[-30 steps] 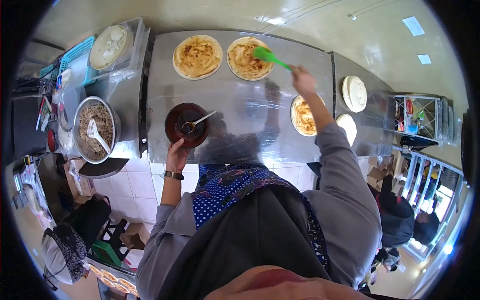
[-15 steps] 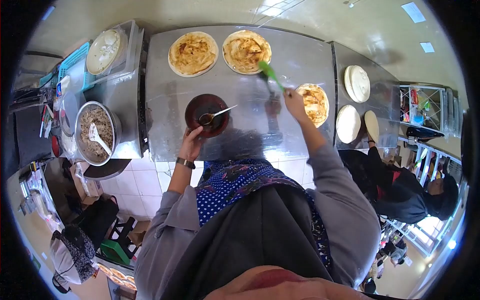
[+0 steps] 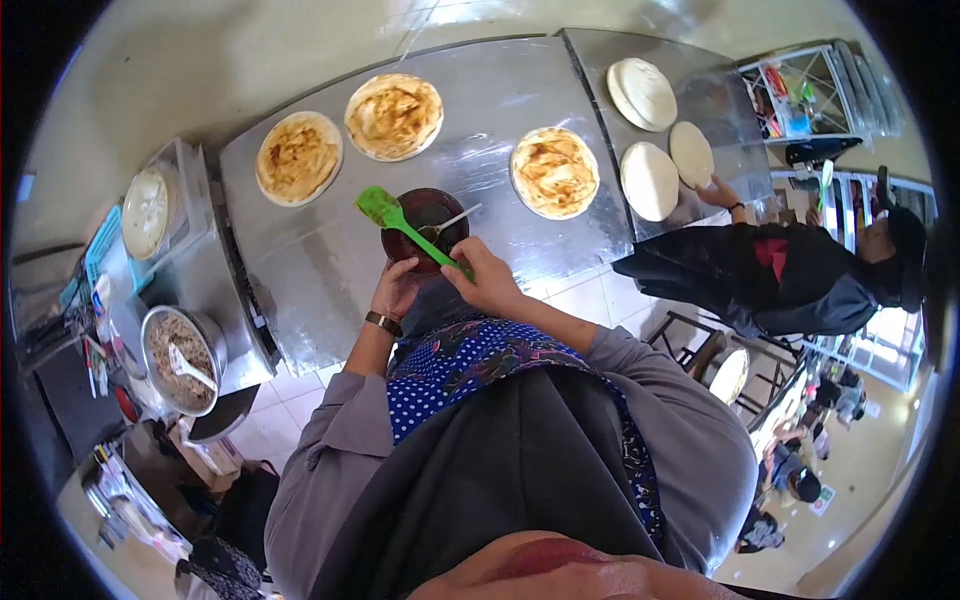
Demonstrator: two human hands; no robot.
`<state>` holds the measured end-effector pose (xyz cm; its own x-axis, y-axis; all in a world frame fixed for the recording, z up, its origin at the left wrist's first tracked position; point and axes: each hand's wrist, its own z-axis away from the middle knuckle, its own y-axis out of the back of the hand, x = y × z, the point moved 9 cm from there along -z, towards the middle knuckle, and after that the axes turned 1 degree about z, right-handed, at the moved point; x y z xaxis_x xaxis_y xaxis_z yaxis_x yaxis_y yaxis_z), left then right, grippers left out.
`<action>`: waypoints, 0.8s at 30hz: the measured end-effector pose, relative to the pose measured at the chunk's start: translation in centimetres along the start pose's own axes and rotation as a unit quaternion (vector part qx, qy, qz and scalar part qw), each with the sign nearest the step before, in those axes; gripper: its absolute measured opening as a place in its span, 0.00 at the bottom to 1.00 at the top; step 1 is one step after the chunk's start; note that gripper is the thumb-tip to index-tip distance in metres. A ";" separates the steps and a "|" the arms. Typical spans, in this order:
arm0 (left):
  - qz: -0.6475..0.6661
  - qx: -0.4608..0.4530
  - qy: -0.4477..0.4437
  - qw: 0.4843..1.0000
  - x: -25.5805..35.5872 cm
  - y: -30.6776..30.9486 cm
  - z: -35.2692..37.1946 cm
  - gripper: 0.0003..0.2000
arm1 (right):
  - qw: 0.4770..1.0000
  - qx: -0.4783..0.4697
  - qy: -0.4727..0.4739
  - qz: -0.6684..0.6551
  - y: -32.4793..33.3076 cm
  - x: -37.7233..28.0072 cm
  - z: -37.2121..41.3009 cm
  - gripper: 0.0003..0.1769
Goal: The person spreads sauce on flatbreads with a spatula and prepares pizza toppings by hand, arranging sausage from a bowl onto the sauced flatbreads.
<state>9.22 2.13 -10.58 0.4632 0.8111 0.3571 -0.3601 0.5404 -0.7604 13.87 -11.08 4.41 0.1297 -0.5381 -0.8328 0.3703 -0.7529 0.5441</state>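
My left hand (image 3: 397, 288) grips the near-left rim of a dark reddish-brown bowl (image 3: 418, 203) at the front of the steel table. A spoon (image 3: 456, 218) with a pale handle leans inside the bowl over dark contents. In my right hand (image 3: 488, 280) is the handle of a green silicone brush (image 3: 378, 205), held across the bowl with its brown-smeared head past the far-left rim. Three round flatbreads with brown sauce lie beyond: one at the left (image 3: 298, 160), one farther back (image 3: 394, 117) and one at the right (image 3: 555, 172).
On the right-hand table lie several plain dough rounds (image 3: 648, 182); a co-worker's hand (image 3: 716, 193) touches one. At the left stand a metal bowl (image 3: 213, 350) of minced filling with a white paddle (image 3: 190, 368), and a clear tub (image 3: 190, 190) beside a blue basket (image 3: 103, 245).
My right hand has brought the green brush from the flatbreads back over the bowl. My left hand still holds the bowl. The whole view has turned to the right.
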 end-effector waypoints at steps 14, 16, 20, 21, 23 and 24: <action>0.000 0.016 -0.071 0.997 3.8 0.2 -1.0 0.24 | 0.571 0.379 -0.448 -0.574 9.8 33.4 4.8 0.49; -0.002 0.037 -0.056 0.998 3.5 1.1 -0.8 0.23 | 0.543 0.346 -0.437 -0.629 9.3 33.1 3.3 0.56; 0.002 0.038 -0.094 0.995 3.8 0.1 0.2 0.23 | 0.548 0.368 -0.381 -0.647 10.4 31.2 -0.2 0.57; 0.005 0.031 -0.095 0.995 3.8 -0.6 0.5 0.24 | 0.566 0.341 -0.326 -0.676 10.9 30.7 -2.4 0.56; 0.009 0.027 -0.100 0.995 3.9 -1.3 1.0 0.24 | 0.584 0.298 -0.268 -0.706 11.6 30.0 -6.0 0.50; 0.008 0.031 -0.108 0.994 3.9 -1.2 1.3 0.25 | 0.584 0.293 -0.270 -0.708 11.6 30.3 -7.7 0.50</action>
<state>10.42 4.91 -7.58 0.2752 0.8455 0.4575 -0.4184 0.5338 -0.7348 29.16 -33.21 -15.25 -0.2923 0.8575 -0.4234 -0.6426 -0.5040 -0.5771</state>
